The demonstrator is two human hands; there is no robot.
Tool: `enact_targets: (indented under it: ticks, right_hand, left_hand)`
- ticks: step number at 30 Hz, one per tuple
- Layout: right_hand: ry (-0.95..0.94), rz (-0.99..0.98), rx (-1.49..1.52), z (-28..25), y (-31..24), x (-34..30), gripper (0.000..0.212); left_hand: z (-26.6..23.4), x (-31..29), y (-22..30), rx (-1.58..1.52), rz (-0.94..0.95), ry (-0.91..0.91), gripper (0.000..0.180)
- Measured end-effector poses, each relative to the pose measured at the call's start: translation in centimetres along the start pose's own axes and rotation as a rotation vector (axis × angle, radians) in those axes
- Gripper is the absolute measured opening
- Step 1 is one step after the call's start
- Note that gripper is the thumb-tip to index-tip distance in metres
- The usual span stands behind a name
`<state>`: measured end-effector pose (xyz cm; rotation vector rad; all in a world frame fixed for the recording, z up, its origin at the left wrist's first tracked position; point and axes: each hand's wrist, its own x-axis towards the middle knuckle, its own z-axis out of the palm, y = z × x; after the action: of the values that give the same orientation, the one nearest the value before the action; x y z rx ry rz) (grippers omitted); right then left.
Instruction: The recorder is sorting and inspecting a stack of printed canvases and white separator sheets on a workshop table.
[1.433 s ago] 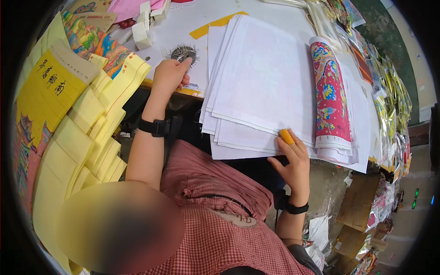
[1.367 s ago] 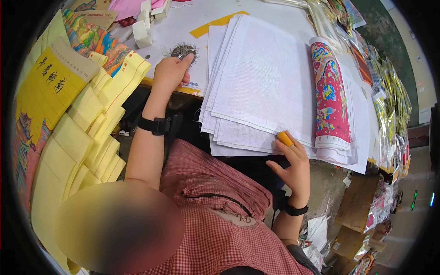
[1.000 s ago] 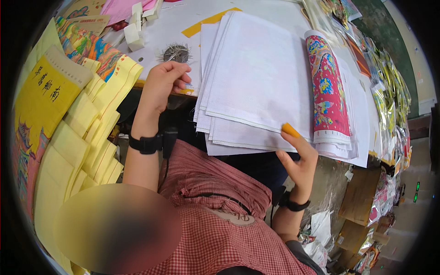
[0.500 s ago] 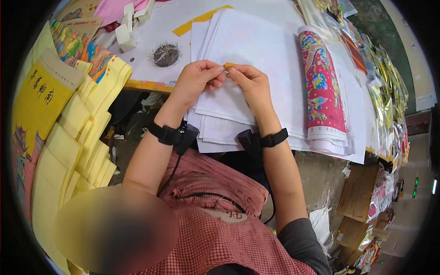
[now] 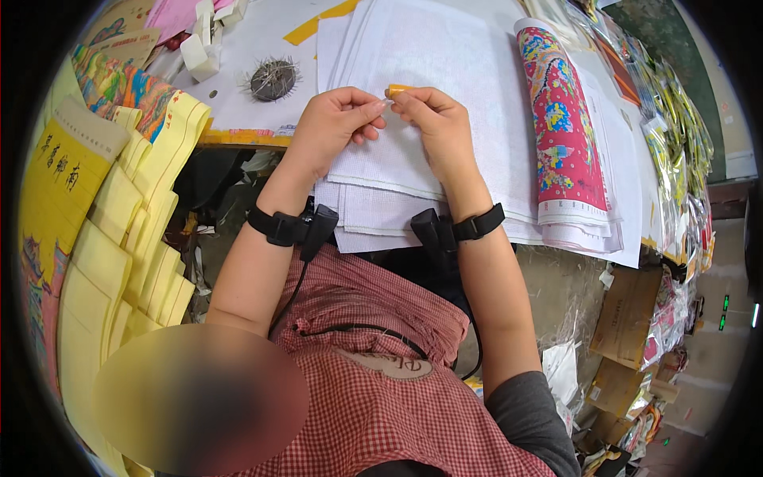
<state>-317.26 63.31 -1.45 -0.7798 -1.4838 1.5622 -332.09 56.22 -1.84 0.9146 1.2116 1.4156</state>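
Above a stack of white fabric sheets (image 5: 445, 56), both my hands meet fingertip to fingertip. My right hand (image 5: 433, 119) is closed in a pinch on a small orange piece (image 5: 395, 89), whose exact kind I cannot make out. Thumb and forefinger of my left hand (image 5: 338, 119) are pinched too, right beside it. A tiny pale, clear-looking bit (image 5: 387, 102) shows at the left fingertips; it is too small to name. To the left of my hands lies a dark round pincushion (image 5: 273, 79) bristling with needles or pins.
A rolled red floral print (image 5: 560, 127) lies right of the stack. Yellow folded printed cloths (image 5: 119, 199) hang at the left. White blocks (image 5: 200, 57) stand at the far left, near an orange strip (image 5: 319, 21). Plastic-wrapped packets (image 5: 675, 135) line the right edge; cardboard boxes (image 5: 624, 318) stand below.
The view has shifted slightly. My fingertips have parted a little, and more of the orange piece and a pale bit between them now show. Both hands keep their pinch.
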Motion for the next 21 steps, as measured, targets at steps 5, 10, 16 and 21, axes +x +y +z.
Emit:
enact_targets:
  ticks: [5,10,16,21]
  right_hand:
    - [-0.010,0.000,0.002,-0.05,0.09,-0.15,0.019]
    - [-0.005,0.008,-0.076,0.29,0.00,-0.24,0.019]
    - [0.000,0.019,-0.015,-0.35,0.18,0.14,0.020]
    - [0.007,0.030,0.047,-0.27,0.11,0.12,0.021]
  left_hand:
    - [0.23,-0.12,-0.19,0.003,0.012,0.004,0.015]
    - [0.32,-0.22,-0.33,0.022,0.021,0.005,0.015]
    - [0.48,-0.29,-0.30,0.056,0.025,0.002,0.016]
    - [0.08,-0.30,-0.56,0.031,0.069,0.024,0.020]
